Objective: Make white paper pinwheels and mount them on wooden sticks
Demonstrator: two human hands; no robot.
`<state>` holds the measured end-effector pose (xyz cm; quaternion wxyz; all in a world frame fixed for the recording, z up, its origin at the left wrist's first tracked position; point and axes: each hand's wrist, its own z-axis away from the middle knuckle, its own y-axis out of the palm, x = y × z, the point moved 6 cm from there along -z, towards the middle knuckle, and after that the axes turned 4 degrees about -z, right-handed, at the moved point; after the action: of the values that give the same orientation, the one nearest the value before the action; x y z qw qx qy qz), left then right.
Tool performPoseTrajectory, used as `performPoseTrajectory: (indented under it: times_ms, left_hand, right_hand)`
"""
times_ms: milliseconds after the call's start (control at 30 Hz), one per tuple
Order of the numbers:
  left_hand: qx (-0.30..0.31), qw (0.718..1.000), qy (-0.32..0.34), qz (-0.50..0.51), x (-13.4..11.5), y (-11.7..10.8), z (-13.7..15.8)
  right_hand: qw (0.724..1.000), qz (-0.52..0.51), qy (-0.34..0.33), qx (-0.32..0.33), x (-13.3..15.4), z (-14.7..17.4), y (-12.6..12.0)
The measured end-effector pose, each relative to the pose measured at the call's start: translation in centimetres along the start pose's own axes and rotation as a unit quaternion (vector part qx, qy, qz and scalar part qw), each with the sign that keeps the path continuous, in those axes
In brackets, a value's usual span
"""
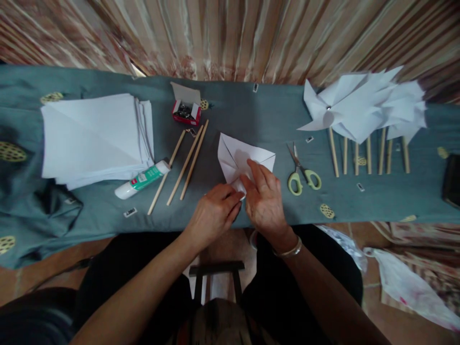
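A white paper square [246,151] with slits running in from its corners lies at the middle of the cloth-covered table. The near part of the paper is curled up toward its centre. My left hand [218,208] pinches that curled near edge between thumb and fingers. My right hand [264,196] rests over the paper's right side, its thumb and fingers pressed on the folded part; the hand hides the right corner. To the right lie scissors [299,171] with green handles, blades slightly apart and pointing away. Three wooden sticks [185,165] lie to the left.
A stack of white paper [91,136] is at the left, with a glue stick [142,180] by its near corner. An open red box [186,112] holds small metal pieces. Several finished paper pinwheels [359,103] on sticks lie far right. A dark object [452,181] sits at the right edge.
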<state>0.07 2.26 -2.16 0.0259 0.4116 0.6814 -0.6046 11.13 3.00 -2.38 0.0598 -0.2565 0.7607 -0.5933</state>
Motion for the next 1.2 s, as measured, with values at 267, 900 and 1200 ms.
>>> performPoseTrajectory:
  times_ms: [267, 900, 1200]
  left_hand:
    - [0.021, 1.000, -0.015, -0.002, 0.1, 0.2, 0.0]
    - [0.001, 1.000, -0.001, -0.010, 0.0, 0.0, 0.0]
    - [0.001, 1.000, 0.007, -0.026, -0.2, -0.1, -0.1]
  right_hand:
    - [1.000, -0.007, -0.012, -0.007, 0.2, -1.0, 0.1]
    - [0.998, -0.056, -0.007, -0.021, -0.1, 0.2, 0.0]
    - [0.988, -0.104, 0.099, -0.062, -5.4, -2.9, -1.9]
